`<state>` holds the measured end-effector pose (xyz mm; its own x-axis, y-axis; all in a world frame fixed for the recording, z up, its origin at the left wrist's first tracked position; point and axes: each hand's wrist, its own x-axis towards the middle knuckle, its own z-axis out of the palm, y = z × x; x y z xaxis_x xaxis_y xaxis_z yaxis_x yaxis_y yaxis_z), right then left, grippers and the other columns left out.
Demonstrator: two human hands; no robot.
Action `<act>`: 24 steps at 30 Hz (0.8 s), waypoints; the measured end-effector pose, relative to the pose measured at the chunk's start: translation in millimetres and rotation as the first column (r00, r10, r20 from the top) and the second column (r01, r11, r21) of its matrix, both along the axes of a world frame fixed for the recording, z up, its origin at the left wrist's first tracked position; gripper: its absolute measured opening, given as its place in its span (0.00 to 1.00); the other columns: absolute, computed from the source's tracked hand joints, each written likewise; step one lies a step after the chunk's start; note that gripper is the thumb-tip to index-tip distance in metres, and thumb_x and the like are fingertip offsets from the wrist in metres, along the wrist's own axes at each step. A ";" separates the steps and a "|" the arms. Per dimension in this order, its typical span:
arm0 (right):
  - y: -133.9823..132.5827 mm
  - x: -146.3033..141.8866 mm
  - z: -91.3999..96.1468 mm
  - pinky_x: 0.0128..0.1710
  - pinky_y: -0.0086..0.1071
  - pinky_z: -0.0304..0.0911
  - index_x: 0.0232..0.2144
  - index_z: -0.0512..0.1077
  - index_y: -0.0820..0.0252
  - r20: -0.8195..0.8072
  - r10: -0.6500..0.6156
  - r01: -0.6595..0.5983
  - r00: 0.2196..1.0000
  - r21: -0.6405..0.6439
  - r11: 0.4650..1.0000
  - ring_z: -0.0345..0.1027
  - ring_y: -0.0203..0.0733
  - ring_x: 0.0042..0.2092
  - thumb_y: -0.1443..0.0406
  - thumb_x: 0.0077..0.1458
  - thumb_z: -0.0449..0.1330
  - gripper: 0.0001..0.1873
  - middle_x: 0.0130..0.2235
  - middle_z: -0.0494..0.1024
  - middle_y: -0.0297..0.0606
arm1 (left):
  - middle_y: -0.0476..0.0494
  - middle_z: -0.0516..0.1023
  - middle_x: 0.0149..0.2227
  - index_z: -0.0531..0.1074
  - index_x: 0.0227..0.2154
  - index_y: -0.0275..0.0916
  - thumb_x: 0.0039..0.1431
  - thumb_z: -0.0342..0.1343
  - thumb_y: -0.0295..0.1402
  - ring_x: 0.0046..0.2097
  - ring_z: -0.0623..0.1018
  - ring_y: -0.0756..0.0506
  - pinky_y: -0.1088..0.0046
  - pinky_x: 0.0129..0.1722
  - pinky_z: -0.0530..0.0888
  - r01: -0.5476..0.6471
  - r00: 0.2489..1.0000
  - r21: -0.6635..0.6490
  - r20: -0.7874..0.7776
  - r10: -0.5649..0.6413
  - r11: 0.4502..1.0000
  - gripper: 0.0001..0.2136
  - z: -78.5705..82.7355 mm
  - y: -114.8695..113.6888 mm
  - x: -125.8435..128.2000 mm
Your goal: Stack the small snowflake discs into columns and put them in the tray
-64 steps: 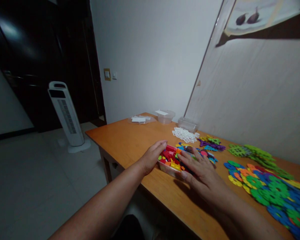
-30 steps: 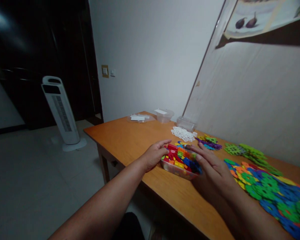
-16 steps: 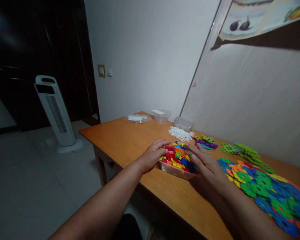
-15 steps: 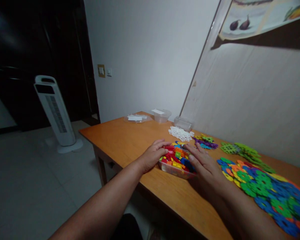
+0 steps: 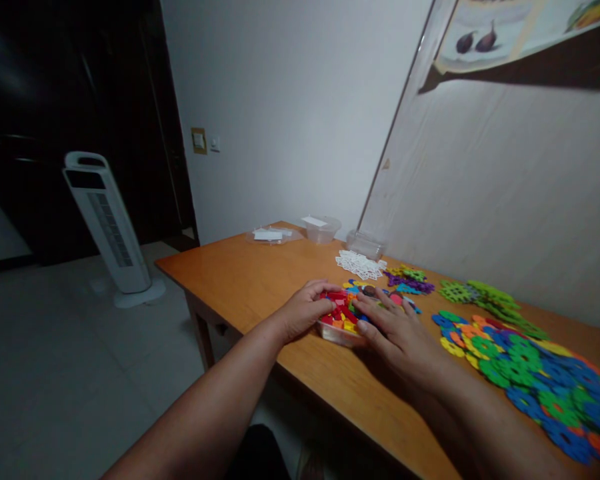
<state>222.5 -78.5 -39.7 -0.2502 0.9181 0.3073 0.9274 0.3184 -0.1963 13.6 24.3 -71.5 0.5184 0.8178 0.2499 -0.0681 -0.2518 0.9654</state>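
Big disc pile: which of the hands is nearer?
Right. The right hand is over the end of the box nearer the disc pile; the left hand is at the opposite end, farther off.

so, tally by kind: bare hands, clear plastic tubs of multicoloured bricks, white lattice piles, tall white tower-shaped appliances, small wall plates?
Bare hands: 2 (left hand, right hand)
Clear plastic tub of multicoloured bricks: 1
White lattice pile: 1
Tall white tower-shaped appliance: 1
Small wall plates: 2 (gold-framed plate, plain white plate)
Total: 7

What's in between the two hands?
In the head view, a clear tub of colourful blocks is between the left hand and the right hand, which covers part of it.
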 end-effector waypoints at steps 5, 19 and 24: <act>0.0 -2.7 -1.8 0.65 0.69 0.32 0.64 0.62 0.41 -0.037 0.028 -0.028 0.999 -0.008 1.000 0.42 0.58 0.70 0.49 0.65 0.49 0.27 0.66 0.64 0.33 | 0.34 0.71 0.55 0.74 0.49 0.36 0.52 0.63 0.34 0.50 0.75 0.42 0.61 0.51 0.73 0.086 0.995 -0.138 0.071 -0.076 0.987 0.20 3.4 -3.3 1.7; 1.3 48.3 -10.4 0.64 0.52 0.54 0.61 0.68 0.60 -0.413 0.006 0.100 0.911 0.235 0.967 0.61 0.56 0.63 0.56 0.55 0.58 0.32 0.62 0.69 0.45 | 0.37 0.67 0.63 0.75 0.51 0.34 0.61 0.53 0.38 0.63 0.66 0.41 0.63 0.64 0.59 -0.137 0.987 -0.003 0.082 0.137 0.991 0.19 8.1 -2.7 -3.5; 9.5 38.3 -21.1 0.63 0.57 0.54 0.58 0.71 0.53 -0.468 -0.081 0.142 0.880 0.096 0.985 0.56 0.55 0.66 0.53 0.61 0.55 0.26 0.61 0.71 0.44 | 0.38 0.73 0.58 0.76 0.51 0.37 0.63 0.51 0.39 0.60 0.70 0.41 0.63 0.64 0.60 -0.184 0.975 0.255 -0.075 0.210 0.949 0.19 24.2 -10.2 4.5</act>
<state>260.8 -68.9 -60.8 0.0497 0.8784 0.4754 0.7726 0.2678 -0.5756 18.2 14.1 -47.3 0.3857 0.8261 0.4110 0.1001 -0.4803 0.8714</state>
